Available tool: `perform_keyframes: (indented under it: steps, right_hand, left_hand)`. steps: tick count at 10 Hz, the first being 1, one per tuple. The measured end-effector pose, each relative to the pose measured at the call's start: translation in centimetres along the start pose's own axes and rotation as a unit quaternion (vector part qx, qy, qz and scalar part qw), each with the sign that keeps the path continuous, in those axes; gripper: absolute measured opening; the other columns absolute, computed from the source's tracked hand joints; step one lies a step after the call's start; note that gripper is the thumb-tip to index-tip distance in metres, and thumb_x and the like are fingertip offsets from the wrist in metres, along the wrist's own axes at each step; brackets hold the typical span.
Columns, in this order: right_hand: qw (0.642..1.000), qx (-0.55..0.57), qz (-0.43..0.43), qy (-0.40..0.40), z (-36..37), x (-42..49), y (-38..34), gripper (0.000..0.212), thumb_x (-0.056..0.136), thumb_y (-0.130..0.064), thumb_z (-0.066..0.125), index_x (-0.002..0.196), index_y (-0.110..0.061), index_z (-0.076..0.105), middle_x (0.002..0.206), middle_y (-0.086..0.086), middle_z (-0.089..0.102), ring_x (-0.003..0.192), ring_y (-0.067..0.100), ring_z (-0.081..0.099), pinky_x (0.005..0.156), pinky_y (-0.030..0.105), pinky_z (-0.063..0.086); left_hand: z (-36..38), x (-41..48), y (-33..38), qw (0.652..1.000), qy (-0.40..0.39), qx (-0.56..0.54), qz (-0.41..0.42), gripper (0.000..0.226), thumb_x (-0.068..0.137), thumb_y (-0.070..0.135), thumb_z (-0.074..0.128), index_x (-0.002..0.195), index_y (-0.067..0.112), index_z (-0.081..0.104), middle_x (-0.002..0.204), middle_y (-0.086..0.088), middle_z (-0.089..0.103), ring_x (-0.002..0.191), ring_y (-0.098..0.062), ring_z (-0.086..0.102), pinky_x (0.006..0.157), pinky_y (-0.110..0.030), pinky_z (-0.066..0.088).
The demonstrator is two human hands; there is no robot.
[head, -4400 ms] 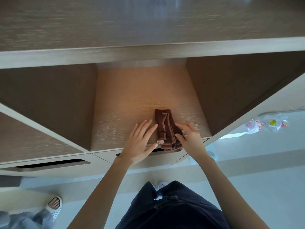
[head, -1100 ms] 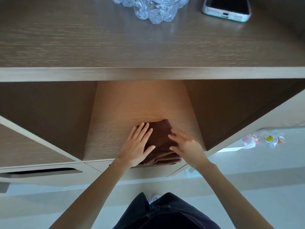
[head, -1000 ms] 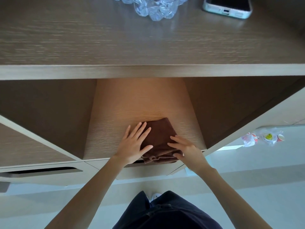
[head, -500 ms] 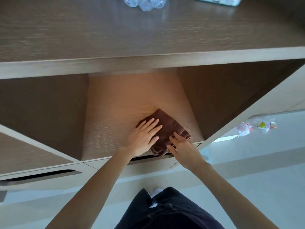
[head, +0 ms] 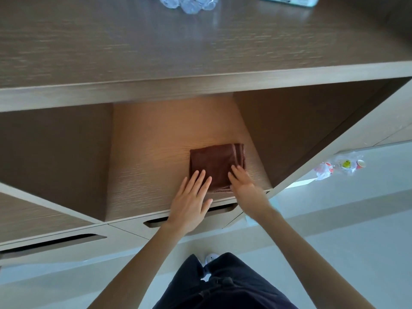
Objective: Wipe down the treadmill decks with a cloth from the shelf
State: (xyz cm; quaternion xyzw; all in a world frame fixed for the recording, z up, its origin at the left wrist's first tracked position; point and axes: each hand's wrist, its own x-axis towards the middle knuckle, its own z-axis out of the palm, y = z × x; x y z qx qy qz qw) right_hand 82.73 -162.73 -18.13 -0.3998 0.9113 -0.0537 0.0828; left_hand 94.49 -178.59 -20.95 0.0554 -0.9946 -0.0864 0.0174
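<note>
1. Now the left hand [head: 191, 198] lies flat, fingers spread, tips on the cloth's [head: 213, 165] near-left corner, gripping nothing.
2. Folded square, the cloth sits on the shelf [head: 153, 166] floor, near its front right.
3. Right hand [head: 243, 182] presses open fingers on the near-right edge, not clamped.
4. Best to pinch all the layers together, so the fold holds when lifted.

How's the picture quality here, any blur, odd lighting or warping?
Head view: warm orange light falls on the shelf around the cloth; the countertop is streaked with motion blur; wide-angle warping splays the cabinet's straight edges; both hands look fairly sharp.
</note>
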Motion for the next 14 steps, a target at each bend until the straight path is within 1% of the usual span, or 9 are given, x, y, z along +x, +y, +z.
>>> perform_keyframes:
  steps: [1, 3, 4, 5, 7, 8, 10, 12, 14]
  right_hand:
    - [0.998, 0.021, 0.029, 0.047, 1.2, -2.6, -1.3, 0.048, 0.093, -0.012, 0.056, 0.137, 0.0, 0.042, 0.147, 0.014, 0.038, 0.138, 0.028, 0.032, 0.107, 0.039, 0.039]
    - [0.996, 0.006, 0.092, 0.002, 0.7, 1.9, 0.0, 0.05, 0.103, -0.022, 0.031, 0.15, -0.013, 0.015, 0.159, -0.001, 0.009, 0.146, 0.012, 0.001, 0.109, 0.031, 0.033]
    - [0.996, -0.049, 0.072, -0.012, -0.2, 4.5, 1.2, 0.055, 0.099, 0.0, 0.031, 0.149, -0.009, 0.01, 0.159, 0.004, 0.006, 0.146, 0.015, 0.0, 0.106, 0.034, 0.04]
    - [0.994, -0.074, 0.073, -0.024, -1.2, 7.6, 2.2, 0.057, 0.097, 0.006, 0.023, 0.149, -0.007, 0.007, 0.159, 0.007, 0.004, 0.146, 0.016, -0.001, 0.105, 0.036, 0.038]
    - [0.993, -0.081, 0.075, -0.037, -2.1, 13.3, 4.6, 0.063, 0.094, 0.009, 0.029, 0.149, -0.005, 0.001, 0.159, 0.008, -0.002, 0.146, 0.02, -0.003, 0.117, 0.033, 0.017]
    - [0.993, -0.086, 0.07, -0.032, -2.3, 15.6, 5.6, 0.069, 0.092, 0.007, 0.038, 0.149, -0.003, 0.0, 0.158, 0.009, -0.001, 0.146, 0.021, -0.001, 0.117, 0.033, 0.014]
    - [0.994, -0.085, 0.071, -0.027, -2.4, 18.5, 6.5, 0.065, 0.094, 0.006, 0.034, 0.149, -0.002, 0.001, 0.158, 0.01, 0.0, 0.146, 0.021, 0.001, 0.114, 0.039, 0.026]
    - [0.993, -0.088, 0.073, -0.035, -3.5, 18.3, 6.0, 0.061, 0.098, -0.005, 0.038, 0.148, -0.001, 0.003, 0.158, 0.013, 0.003, 0.145, 0.023, 0.005, 0.115, 0.037, 0.023]
    - [0.996, -0.082, 0.031, 0.024, -4.7, 14.5, 5.0, 0.055, 0.099, -0.018, 0.039, 0.149, -0.013, 0.017, 0.156, 0.01, 0.016, 0.143, 0.023, 0.016, 0.112, 0.037, 0.022]
  left_hand:
    - [0.7, -0.1, -0.5, 1.0, -0.008, -0.006, 0.009, 0.065, 0.096, 0.052, 0.027, 0.149, 0.023, 0.005, 0.158, 0.0, -0.001, 0.144, -0.017, -0.007, 0.118, -0.038, 0.007]
    - [1.0, 2.4, -0.4, 1.0, 0.0, -0.011, -0.017, 0.064, 0.093, 0.055, 0.021, 0.149, 0.026, 0.011, 0.158, 0.002, 0.006, 0.145, -0.014, -0.002, 0.118, -0.043, 0.009]
    - [0.8, 5.6, -1.1, 0.999, -0.017, -0.025, -0.031, 0.061, 0.095, 0.053, 0.022, 0.149, 0.029, 0.008, 0.158, 0.004, 0.002, 0.144, -0.011, -0.006, 0.118, -0.042, 0.004]
    - [0.3, 9.0, -2.2, 0.999, -0.036, -0.026, -0.031, 0.059, 0.097, 0.051, 0.021, 0.149, 0.029, 0.005, 0.158, 0.004, -0.001, 0.144, -0.011, -0.007, 0.117, -0.042, 0.002]
    - [-0.1, 14.8, -3.2, 0.997, -0.03, -0.047, -0.052, 0.057, 0.098, 0.047, 0.026, 0.149, 0.029, 0.009, 0.159, 0.004, 0.001, 0.144, -0.012, -0.005, 0.117, -0.042, -0.001]
    - [-0.1, 17.0, -3.8, 0.997, -0.01, -0.047, -0.066, 0.055, 0.098, 0.047, 0.027, 0.149, 0.03, 0.013, 0.158, 0.005, 0.004, 0.144, -0.011, -0.003, 0.117, -0.043, 0.0]
    - [0.3, 19.8, -4.5, 0.996, 0.021, -0.037, -0.082, 0.054, 0.098, 0.047, 0.029, 0.148, 0.032, 0.015, 0.158, 0.007, 0.008, 0.144, -0.009, 0.0, 0.117, -0.042, 0.002]
    - [-1.4, 21.2, -4.9, 0.994, -0.046, -0.033, -0.088, 0.058, 0.095, 0.05, 0.035, 0.148, 0.032, 0.016, 0.158, 0.005, 0.007, 0.144, -0.013, 0.0, 0.117, -0.045, 0.006]
    - [-3.6, 18.0, -4.5, 0.999, 0.01, -0.043, -0.019, 0.059, 0.091, 0.045, 0.049, 0.144, 0.026, 0.032, 0.156, -0.002, 0.02, 0.142, -0.021, 0.016, 0.113, -0.04, 0.017]
